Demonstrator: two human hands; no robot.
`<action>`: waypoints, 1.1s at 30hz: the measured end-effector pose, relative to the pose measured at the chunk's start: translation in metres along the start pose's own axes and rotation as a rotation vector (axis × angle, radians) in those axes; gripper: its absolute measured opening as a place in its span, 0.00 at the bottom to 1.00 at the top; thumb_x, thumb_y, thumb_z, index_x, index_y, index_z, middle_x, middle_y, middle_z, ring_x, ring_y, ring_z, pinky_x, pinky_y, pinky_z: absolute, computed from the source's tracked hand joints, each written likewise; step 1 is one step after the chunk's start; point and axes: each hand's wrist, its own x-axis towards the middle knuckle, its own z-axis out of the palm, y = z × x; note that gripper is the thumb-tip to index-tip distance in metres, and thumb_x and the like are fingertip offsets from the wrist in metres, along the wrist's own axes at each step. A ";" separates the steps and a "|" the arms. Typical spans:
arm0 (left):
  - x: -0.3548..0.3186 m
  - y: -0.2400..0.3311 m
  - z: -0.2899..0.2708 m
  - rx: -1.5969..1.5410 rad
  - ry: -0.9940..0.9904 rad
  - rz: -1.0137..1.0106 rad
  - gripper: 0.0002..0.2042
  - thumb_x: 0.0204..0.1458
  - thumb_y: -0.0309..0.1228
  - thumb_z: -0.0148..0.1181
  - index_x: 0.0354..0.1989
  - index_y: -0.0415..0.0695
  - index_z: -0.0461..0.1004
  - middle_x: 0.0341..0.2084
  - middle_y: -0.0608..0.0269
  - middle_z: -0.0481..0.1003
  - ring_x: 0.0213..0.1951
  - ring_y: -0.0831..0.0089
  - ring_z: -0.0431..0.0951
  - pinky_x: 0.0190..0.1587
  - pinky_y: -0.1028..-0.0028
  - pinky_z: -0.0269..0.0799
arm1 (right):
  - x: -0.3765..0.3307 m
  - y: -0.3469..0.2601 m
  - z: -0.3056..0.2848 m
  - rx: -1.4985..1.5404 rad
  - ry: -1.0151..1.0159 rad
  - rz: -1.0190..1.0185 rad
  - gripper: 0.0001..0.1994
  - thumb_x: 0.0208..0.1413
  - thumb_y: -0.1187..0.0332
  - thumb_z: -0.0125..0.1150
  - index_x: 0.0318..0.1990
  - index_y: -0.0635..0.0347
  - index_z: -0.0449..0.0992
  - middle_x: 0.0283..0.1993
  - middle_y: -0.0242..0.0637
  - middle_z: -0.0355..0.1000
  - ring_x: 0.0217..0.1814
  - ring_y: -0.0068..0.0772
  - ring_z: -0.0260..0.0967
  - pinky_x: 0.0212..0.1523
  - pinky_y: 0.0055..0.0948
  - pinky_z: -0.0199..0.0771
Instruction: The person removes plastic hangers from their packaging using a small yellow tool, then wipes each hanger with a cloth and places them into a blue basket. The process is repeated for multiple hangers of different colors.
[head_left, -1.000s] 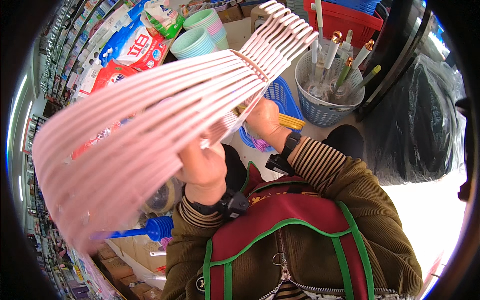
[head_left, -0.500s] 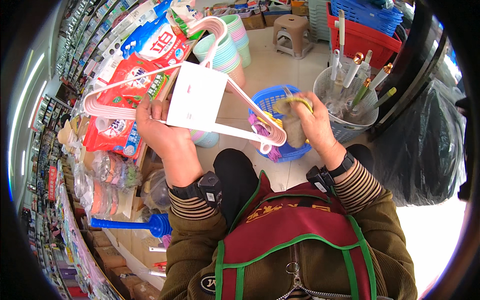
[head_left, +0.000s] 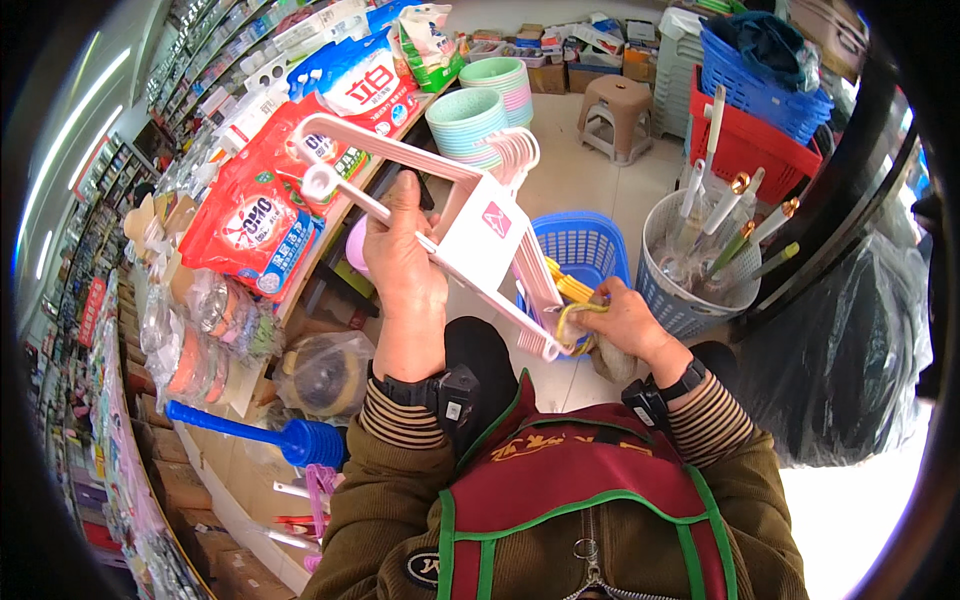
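A bundle of pale pink clothes hangers [head_left: 385, 142] is tilted in front of me, with a white card [head_left: 485, 238] bearing a pink mark round its middle. My left hand [head_left: 410, 270] is closed round the lower bar beside the card. The hangers' hooks point away to the right. My right hand [head_left: 630, 328] pinches a greyish cloth [head_left: 613, 360] with a yellow edge, at the bundle's near right end. The cloth touches or nearly touches that end; I cannot tell which. Behind it a blue basket [head_left: 612, 240] holds yellow items [head_left: 573, 286].
Red detergent bags [head_left: 250, 225] line a shelf on the left, with stacked pastel bins [head_left: 466, 112] beyond. A blue plunger-like tool [head_left: 300, 442] lies lower left. A grey basket [head_left: 690, 300] of long-handled things and a black plastic bag [head_left: 840, 350] stand right; a brown stool [head_left: 612, 110] is at the back.
The hangers have turned clockwise, so their hooks swing from the upper middle to the right. My right hand has brought the cloth lower, to the bundle's near end. The view has shifted.
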 end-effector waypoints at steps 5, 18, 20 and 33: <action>-0.030 -0.004 0.016 0.285 -0.001 -0.080 0.18 0.54 0.44 0.69 0.25 0.50 0.67 0.15 0.77 0.60 0.18 0.85 0.60 0.28 0.81 0.64 | 0.006 -0.016 -0.021 0.465 0.147 0.012 0.24 0.56 0.54 0.65 0.47 0.69 0.72 0.42 0.50 0.77 0.43 0.38 0.76 0.45 0.34 0.75; -0.070 0.008 0.001 0.361 -0.305 -0.257 0.14 0.54 0.39 0.69 0.34 0.47 0.69 0.23 0.72 0.69 0.26 0.81 0.68 0.36 0.78 0.69 | 0.011 -0.091 -0.002 0.293 0.234 -0.372 0.14 0.52 0.68 0.69 0.44 0.62 0.78 0.37 0.47 0.78 0.39 0.46 0.77 0.40 0.34 0.76; -0.065 0.011 -0.004 0.356 -0.288 -0.259 0.13 0.54 0.36 0.69 0.38 0.44 0.72 0.27 0.69 0.73 0.30 0.79 0.73 0.39 0.76 0.71 | 0.022 -0.088 0.012 0.291 0.192 -0.379 0.12 0.54 0.68 0.68 0.44 0.63 0.78 0.36 0.44 0.79 0.37 0.39 0.78 0.41 0.32 0.76; -0.045 0.037 -0.027 0.286 -0.374 -0.241 0.09 0.55 0.24 0.66 0.43 0.34 0.80 0.36 0.64 0.81 0.35 0.80 0.78 0.38 0.79 0.74 | 0.017 -0.128 0.005 0.619 0.017 -0.445 0.14 0.61 0.66 0.65 0.49 0.66 0.77 0.38 0.30 0.77 0.39 0.17 0.69 0.41 0.22 0.72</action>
